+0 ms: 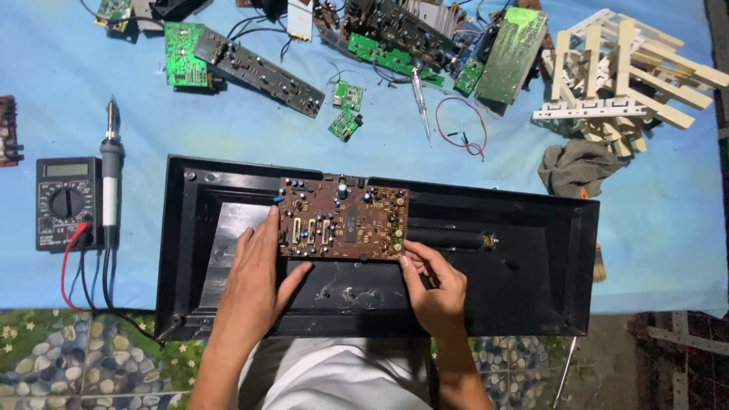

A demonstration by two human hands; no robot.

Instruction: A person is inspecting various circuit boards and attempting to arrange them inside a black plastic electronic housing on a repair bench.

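Circuit board (343, 218) in casing (524, 285) (multimeter (67, 203) left, rag (575, 168) behind-rt).

We see a multimeter (67, 203) and soldering iron (111, 168) lying at left on blue cloth (668, 205). Green boards (184, 55), a screwdriver (421, 99), red wire (465, 125), grey rag (579, 168) and white rack (623, 72) crowd our far edge.

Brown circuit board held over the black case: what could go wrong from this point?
1. Both hands, left hand and right hand, grip the brown circuit board only at its edges; it might slip onto the black case.
2. Fingers close to the small parts on the board could bend them.
3. The soldering iron lies on the blue cloth near the meter leads; if hot, it may scorch them.
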